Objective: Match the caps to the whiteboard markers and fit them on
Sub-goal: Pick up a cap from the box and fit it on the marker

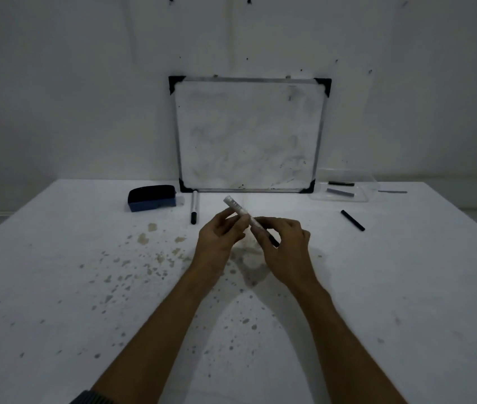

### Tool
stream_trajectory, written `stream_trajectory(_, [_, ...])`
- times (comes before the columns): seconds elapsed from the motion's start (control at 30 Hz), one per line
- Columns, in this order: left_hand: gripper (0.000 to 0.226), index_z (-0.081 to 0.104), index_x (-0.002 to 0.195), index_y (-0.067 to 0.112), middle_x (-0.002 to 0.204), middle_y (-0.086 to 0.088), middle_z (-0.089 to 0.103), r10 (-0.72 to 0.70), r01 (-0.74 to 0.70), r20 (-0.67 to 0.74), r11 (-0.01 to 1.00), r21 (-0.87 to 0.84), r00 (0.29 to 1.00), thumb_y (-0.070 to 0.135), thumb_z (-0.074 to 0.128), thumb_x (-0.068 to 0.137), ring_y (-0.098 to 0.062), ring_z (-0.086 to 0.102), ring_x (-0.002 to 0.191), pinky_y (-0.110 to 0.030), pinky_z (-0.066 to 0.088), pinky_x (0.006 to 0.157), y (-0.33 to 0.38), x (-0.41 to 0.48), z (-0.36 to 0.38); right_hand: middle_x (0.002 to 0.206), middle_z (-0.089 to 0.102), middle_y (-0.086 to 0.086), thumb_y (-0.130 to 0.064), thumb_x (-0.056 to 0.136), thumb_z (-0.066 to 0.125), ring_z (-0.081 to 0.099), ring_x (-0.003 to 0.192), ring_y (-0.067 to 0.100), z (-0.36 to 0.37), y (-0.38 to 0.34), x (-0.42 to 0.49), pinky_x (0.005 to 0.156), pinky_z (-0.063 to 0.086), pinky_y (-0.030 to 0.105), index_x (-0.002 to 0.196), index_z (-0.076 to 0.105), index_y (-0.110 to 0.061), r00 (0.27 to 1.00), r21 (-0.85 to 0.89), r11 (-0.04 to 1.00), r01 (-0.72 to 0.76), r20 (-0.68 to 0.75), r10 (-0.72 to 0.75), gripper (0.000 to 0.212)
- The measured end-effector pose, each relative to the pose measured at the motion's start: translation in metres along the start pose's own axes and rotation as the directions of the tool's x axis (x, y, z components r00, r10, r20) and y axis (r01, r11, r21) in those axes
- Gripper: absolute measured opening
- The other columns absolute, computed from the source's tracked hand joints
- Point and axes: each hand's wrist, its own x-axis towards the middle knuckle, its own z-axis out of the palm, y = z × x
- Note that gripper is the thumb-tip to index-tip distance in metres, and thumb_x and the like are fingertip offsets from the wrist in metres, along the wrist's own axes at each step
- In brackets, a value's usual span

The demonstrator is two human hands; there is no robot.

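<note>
Above the stained counter (56, 287), both hands, left hand (219, 237) and right hand (285, 246), pinch one marker (238, 209); its dark cap (273, 242) could seat crooked (colour hard to read). Farther off, the loose cap (352, 220) might roll.

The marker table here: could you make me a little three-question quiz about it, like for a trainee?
1. True or false: both hands, left hand and right hand, hold the same marker.
2. The blue-and-black eraser lies where? A) in the clear tray B) on the table, left of the whiteboard C) in a hand
3. What shows at the near end of the marker lying on the table?

Key: 1 true; 2 B; 3 a black cap.
</note>
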Motion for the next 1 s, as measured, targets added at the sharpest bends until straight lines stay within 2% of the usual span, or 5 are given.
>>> stream_trajectory(0.17, [0.038,0.079,0.114,0.013,0.118,-0.012,0.078,-0.007,0.006,-0.006,0.984,-0.180,1.000,0.042,0.070,0.090,-0.030,0.073,0.113,-0.040,0.058,0.097,0.002,-0.001,0.018,0.118,0.073,-0.018,-0.055,0.098,0.056,0.058,0.120,0.010,-0.004,-0.016,-0.001,0.098,0.025,0.033,0.118,0.073,-0.034,0.996,0.075,0.994,-0.085,0.044,0.082,0.033])
stream_trajectory(0.47, [0.025,0.081,0.101,0.023,0.086,0.001,0.078,-0.065,0.037,0.151,0.982,0.184,0.986,0.040,0.063,0.102,-0.017,0.078,0.085,-0.034,0.063,0.079,-0.002,0.007,0.085,0.110,0.075,-0.011,-0.058,0.091,0.060,0.067,0.110,0.007,-0.098,0.047,0.007,0.103,0.051,0.044,0.114,0.074,-0.028,0.947,0.243,0.921,-0.304,-0.028,0.320,0.040])
stream_trajectory(0.67, [0.032,0.078,0.103,0.010,0.083,-0.010,0.072,-0.184,0.097,0.272,0.948,0.303,0.945,0.039,0.065,0.101,-0.018,0.067,0.052,-0.030,0.055,0.047,-0.038,-0.006,0.127,0.111,0.070,0.004,-0.028,0.092,0.070,0.068,0.097,0.024,-0.140,0.117,0.025,0.095,0.053,0.041,0.121,0.069,-0.018,0.825,-0.048,0.844,-0.534,-0.247,0.508,0.030])
stream_trajectory(0.87, [0.053,0.077,0.085,0.015,0.059,-0.003,0.069,-0.125,0.037,0.232,0.935,0.352,0.965,0.066,0.064,0.088,-0.014,0.055,0.040,-0.025,0.044,0.039,-0.050,-0.007,0.122,0.125,0.065,0.010,-0.040,0.091,0.070,0.066,0.111,0.031,-0.128,0.141,0.041,0.102,0.049,0.045,0.126,0.068,-0.016,0.810,-0.227,0.778,-0.586,-0.199,0.552,0.043])
stream_trajectory(1.0, [0.039,0.076,0.085,0.016,0.057,-0.001,0.066,-0.113,0.023,0.233,0.933,0.360,0.966,0.050,0.062,0.098,-0.014,0.054,0.043,-0.024,0.044,0.040,-0.051,-0.010,0.122,0.118,0.067,0.009,-0.037,0.094,0.065,0.065,0.107,0.032,-0.117,0.141,0.043,0.098,0.045,0.040,0.111,0.076,-0.023,0.807,-0.339,0.733,-0.590,-0.274,0.523,0.025])
